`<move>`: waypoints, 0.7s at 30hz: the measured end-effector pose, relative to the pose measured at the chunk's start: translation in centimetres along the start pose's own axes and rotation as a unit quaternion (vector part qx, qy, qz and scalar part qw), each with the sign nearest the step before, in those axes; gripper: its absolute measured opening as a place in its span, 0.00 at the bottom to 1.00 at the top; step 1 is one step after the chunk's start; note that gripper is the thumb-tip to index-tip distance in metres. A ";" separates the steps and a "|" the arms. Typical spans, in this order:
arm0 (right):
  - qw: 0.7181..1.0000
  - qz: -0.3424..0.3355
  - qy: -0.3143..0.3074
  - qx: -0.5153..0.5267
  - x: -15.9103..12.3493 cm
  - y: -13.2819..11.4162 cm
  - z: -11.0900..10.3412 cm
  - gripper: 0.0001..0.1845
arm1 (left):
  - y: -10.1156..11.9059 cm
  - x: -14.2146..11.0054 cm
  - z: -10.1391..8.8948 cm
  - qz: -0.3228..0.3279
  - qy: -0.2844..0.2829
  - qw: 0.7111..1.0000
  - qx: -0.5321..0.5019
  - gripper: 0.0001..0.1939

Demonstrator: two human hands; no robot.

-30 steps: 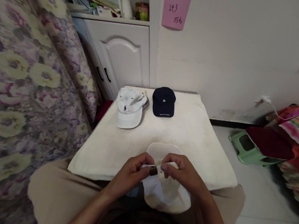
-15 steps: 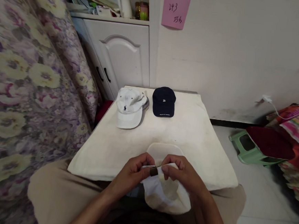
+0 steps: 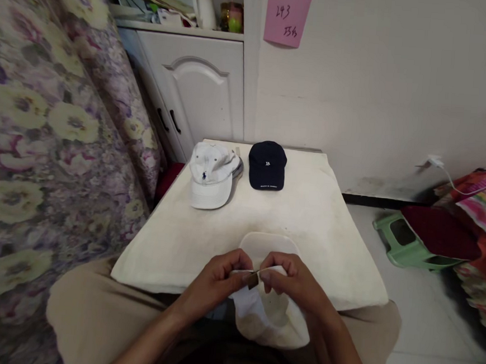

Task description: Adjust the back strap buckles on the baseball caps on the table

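A white cap (image 3: 274, 322) hangs over the front edge of the table, its brim lying toward the tabletop. My left hand (image 3: 224, 279) pinches the left end of its back strap, thumb beside a small dark buckle (image 3: 253, 281). The right end of the strap is pinched in my right hand (image 3: 290, 275), close to the left fingertips. Farther back on the table, a white cap with a small dark logo (image 3: 210, 174) rests on a grey one (image 3: 238, 173), mostly hidden. To the right of these sits a navy cap (image 3: 267, 166) with white lettering.
The table (image 3: 323, 227) has a cream cover and stands against the wall. A floral curtain (image 3: 55, 161) hangs at the left, near a white cabinet (image 3: 200, 89). On the floor at the right is a green stool (image 3: 402, 245) with a dark red top.
The buckle has tilted and shows less of its face. My right fingertips have shifted slightly left, closer to it. The other caps stay where they were.
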State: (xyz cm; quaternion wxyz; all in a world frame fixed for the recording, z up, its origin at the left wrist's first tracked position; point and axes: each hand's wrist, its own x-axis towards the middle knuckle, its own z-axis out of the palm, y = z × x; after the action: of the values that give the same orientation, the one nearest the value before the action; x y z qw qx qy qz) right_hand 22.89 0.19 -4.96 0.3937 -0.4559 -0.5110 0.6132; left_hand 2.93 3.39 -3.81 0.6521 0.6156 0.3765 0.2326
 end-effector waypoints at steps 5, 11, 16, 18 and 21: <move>1.000 -0.008 -0.001 0.004 -0.1 0.2 0.0 0.11 | 0.0 0.1 0.0 0.001 0.007 1.000 0.001 0.14; 0.999 -0.020 -0.020 -0.021 -0.6 0.1 -1.0 0.13 | 0.0 0.0 0.0 -0.004 0.020 1.000 -0.011 0.14; 1.000 -0.014 -0.021 -0.014 -0.7 0.3 -0.7 0.12 | 0.0 0.1 0.3 -0.020 0.003 0.999 -0.029 0.15; 0.999 -0.013 -0.035 -0.008 -0.7 0.4 -0.6 0.12 | 0.0 0.2 0.2 -0.025 -0.002 0.999 -0.022 0.14; 0.999 -0.014 -0.050 -0.004 -0.8 0.4 -1.0 0.13 | -0.1 0.2 0.0 -0.032 -0.002 0.999 -0.022 0.13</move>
State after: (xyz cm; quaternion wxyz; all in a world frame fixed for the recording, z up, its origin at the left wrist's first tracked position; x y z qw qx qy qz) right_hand 24.09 -0.38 -5.24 0.3745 -0.4192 -0.5385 0.6278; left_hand 3.04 3.47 -3.94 0.6733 0.5888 0.3900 0.2187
